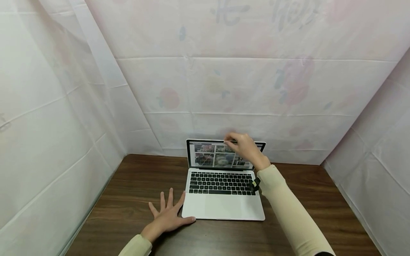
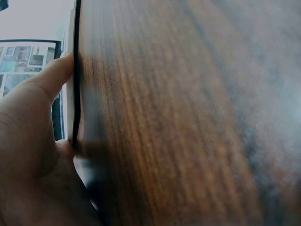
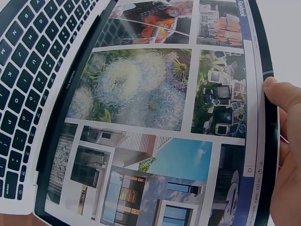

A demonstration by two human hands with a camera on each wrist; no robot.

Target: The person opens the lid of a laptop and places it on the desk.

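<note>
An open silver laptop point(image 1: 223, 208) lies on the wooden table, its lit screen point(image 1: 208, 156) showing a grid of pictures. My right hand point(image 1: 245, 145) pinches the top edge of the screen. In the right wrist view the thumb point(image 3: 282, 94) lies on the black bezel, with the other fingers behind the lid. Spread flat, my left hand point(image 1: 168, 217) rests on the table at the laptop's front left corner. Its thumb touches the front edge and its index finger the left side. The left wrist view shows this hand point(image 2: 28, 117) against the laptop's edge.
The dark wood table point(image 1: 144, 177) extends to both sides of the laptop. White patterned cloth point(image 1: 250, 89) hangs close behind the screen, and more cloth point(image 1: 57, 124) stands along the left and right sides.
</note>
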